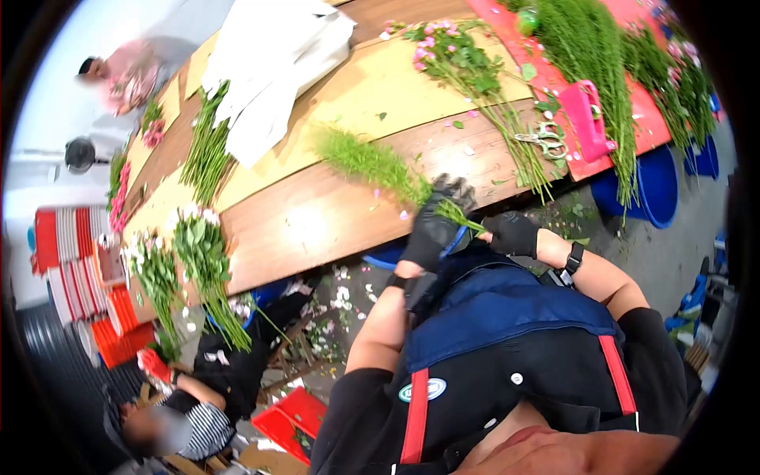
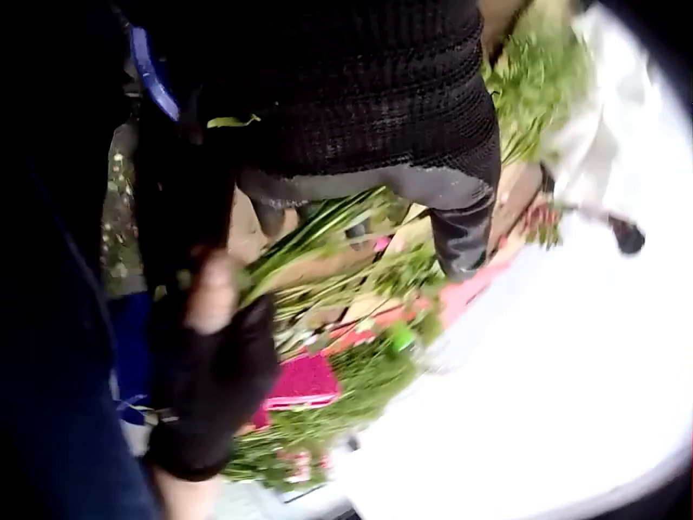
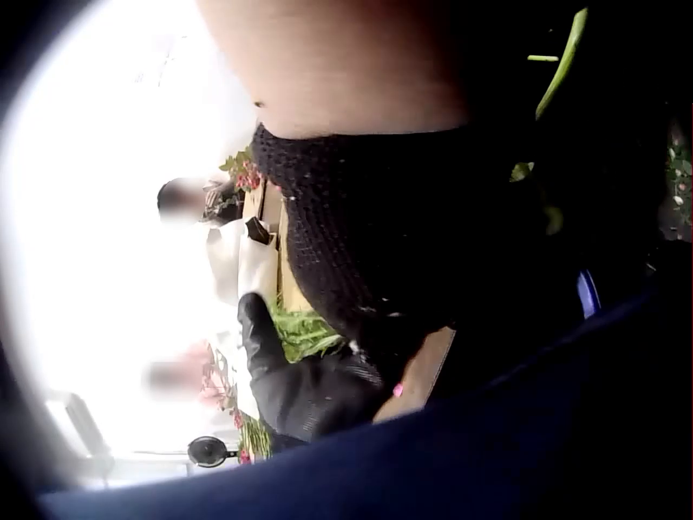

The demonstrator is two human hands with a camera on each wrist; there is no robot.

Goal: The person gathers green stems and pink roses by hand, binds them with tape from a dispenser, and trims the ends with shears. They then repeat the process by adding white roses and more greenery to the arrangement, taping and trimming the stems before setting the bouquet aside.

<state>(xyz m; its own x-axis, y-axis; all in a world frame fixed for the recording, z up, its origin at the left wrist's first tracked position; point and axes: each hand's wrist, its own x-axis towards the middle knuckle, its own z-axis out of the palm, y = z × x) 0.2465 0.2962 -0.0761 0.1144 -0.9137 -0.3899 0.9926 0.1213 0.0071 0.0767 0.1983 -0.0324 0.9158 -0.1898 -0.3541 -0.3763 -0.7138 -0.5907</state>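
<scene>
In the head view, the left hand [image 1: 434, 226], in a black glove with grey coating, grips a bunch of feathery green stems [image 1: 376, 166] near their lower ends, the tips pointing up and left. Close beside it, the right hand [image 1: 511, 234], in a black glove with bare fingertips, is curled at the cut ends and pinches them. The left wrist view shows the left glove [image 2: 368, 141] over the green stems [image 2: 314, 238], the right hand [image 2: 222, 368] below. In the right wrist view the right glove [image 3: 347, 238] hides its own fingers; foliage [image 3: 306, 333] shows beyond.
On the table [image 1: 317, 226] lie pink flowers [image 1: 435, 43], scissors [image 1: 546, 140], a pink holder [image 1: 584, 119], long greens [image 1: 582, 47], white wrapping [image 1: 273, 63] and white flowers [image 1: 198, 245]. Blue buckets [image 1: 657, 186] stand at the right. Two other people [image 1: 131, 75] are at the left.
</scene>
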